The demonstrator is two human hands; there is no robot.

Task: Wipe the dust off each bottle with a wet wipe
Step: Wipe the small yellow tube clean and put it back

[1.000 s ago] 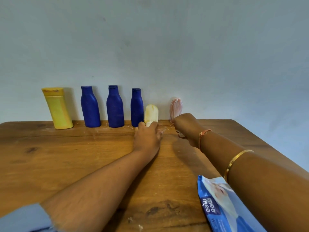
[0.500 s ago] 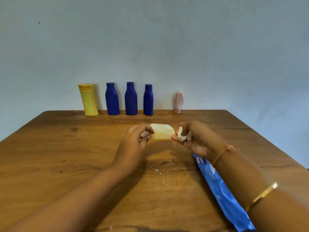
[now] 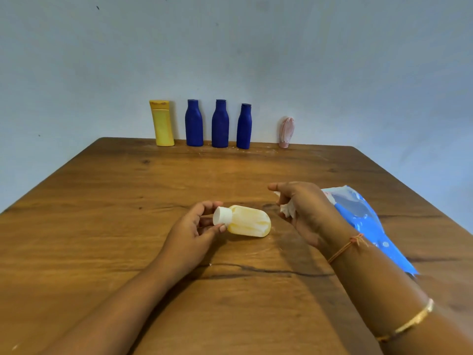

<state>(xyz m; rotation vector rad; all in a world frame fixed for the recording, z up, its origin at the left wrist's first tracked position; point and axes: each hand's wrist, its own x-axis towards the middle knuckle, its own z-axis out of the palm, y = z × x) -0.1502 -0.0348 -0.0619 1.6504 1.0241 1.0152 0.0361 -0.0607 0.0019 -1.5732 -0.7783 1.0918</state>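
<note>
Pale-yellow small plastic bottle with a white cap lies sideways at mid-table, base to my right, over the brown wooden table (resting or just lifted, cannot tell). My left hand pinches the cap between thumb and fingertips; my right hand, just beside the base, is curled round a crumpled white wet wipe, forefinger straight. Best way, I judge: hold the pinch firm, wrap the wipe round the body, stroke from base to shoulder and turn the bottle by its cap so no side is missed, since light plastic may skid under hard pressing.
</note>
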